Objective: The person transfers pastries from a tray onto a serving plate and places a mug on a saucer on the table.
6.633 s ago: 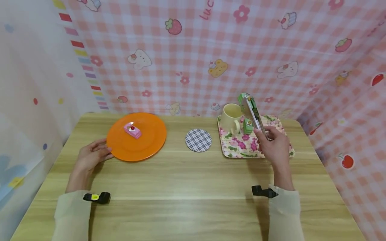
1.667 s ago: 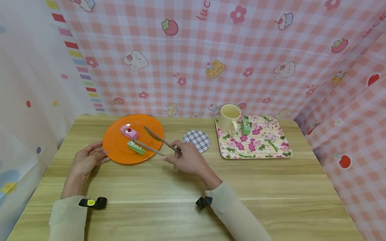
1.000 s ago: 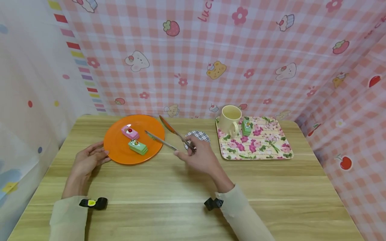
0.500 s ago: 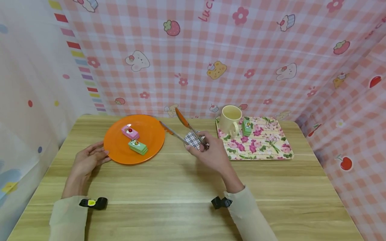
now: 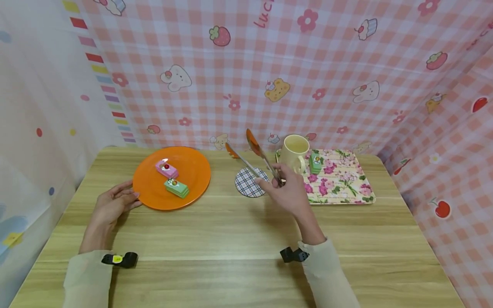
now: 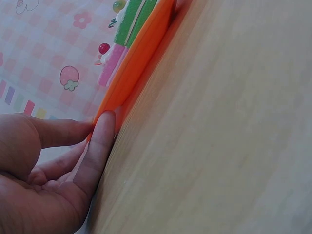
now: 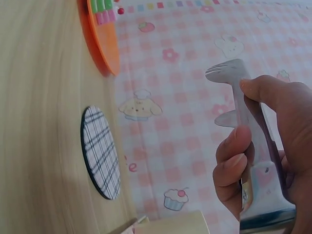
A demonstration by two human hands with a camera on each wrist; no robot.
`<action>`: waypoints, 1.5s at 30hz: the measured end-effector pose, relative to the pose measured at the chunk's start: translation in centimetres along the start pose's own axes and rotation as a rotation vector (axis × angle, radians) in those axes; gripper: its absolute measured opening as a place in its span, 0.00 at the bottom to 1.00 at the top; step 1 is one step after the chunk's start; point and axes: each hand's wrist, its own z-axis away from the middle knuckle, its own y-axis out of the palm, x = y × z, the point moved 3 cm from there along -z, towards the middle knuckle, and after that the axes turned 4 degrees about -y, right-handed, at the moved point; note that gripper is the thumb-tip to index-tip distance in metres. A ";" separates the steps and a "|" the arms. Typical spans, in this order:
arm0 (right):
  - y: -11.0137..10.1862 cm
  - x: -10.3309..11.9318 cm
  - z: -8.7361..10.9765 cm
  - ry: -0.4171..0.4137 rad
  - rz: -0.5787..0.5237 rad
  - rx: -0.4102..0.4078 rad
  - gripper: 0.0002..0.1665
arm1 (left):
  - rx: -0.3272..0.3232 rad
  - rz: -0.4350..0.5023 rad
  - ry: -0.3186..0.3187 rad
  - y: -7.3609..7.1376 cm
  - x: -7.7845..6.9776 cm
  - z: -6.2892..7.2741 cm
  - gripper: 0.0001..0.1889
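My left hand (image 5: 113, 203) pinches the left rim of an orange plate (image 5: 196, 171), thumb on top and fingers beneath, as the left wrist view shows. Two small toy cake slices lie on the plate: a pink one (image 5: 167, 169) with a red berry and a green one (image 5: 176, 188) nearer me. My right hand (image 5: 286, 188) grips metal tongs (image 7: 253, 126), held over the table between the coaster and the tray. The tongs' tips point away and to the left, spread apart, with nothing between them. Another green cake slice (image 5: 315, 163) sits on the floral tray (image 5: 346, 184).
A pale yellow mug (image 5: 291, 153) stands at the tray's left end, right beside the green slice. The round plaid coaster (image 5: 249, 184) lies on the wooden table (image 5: 215, 239) between plate and tray. A pink checked cloth (image 5: 239, 68) hangs behind the table.
The tongs carried a green cake slice from the tray and left it on the plate beside the pink one. Since then my right hand has drawn the tongs back right. My left hand stays put.
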 end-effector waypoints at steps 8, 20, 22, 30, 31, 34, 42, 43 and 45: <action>-1.4 -0.5 -0.1 0.014 0.014 -0.041 0.25 | -0.001 0.009 0.011 -0.1 0.0 0.1 0.37; -3.7 -2.2 0.0 0.068 -0.028 -0.103 0.33 | 0.003 0.001 0.005 0.0 -0.2 0.1 0.37; -4.1 -2.6 0.0 0.098 -0.048 -0.102 0.35 | 0.004 0.001 0.004 0.0 -0.2 0.1 0.37; -5.7 -4.3 0.1 0.174 -0.014 -0.122 0.42 | 0.001 0.008 -0.001 0.0 -0.1 0.1 0.37; -5.9 -4.5 0.2 0.182 -0.007 -0.126 0.42 | 0.001 0.008 -0.002 0.0 -0.1 0.1 0.37; -6.6 -5.1 0.2 0.208 0.014 -0.147 0.43 | -0.001 0.009 -0.002 0.0 -0.1 0.1 0.37; -8.4 -6.0 0.5 0.268 0.027 -0.184 0.44 | -0.004 0.032 0.006 0.0 0.0 -0.1 0.37; -8.5 -6.2 0.6 0.275 0.027 -0.188 0.44 | -0.005 0.031 0.008 0.0 0.0 -0.1 0.37; -8.9 -6.4 0.6 0.285 0.036 -0.206 0.44 | -0.006 0.031 0.009 0.0 0.0 -0.1 0.37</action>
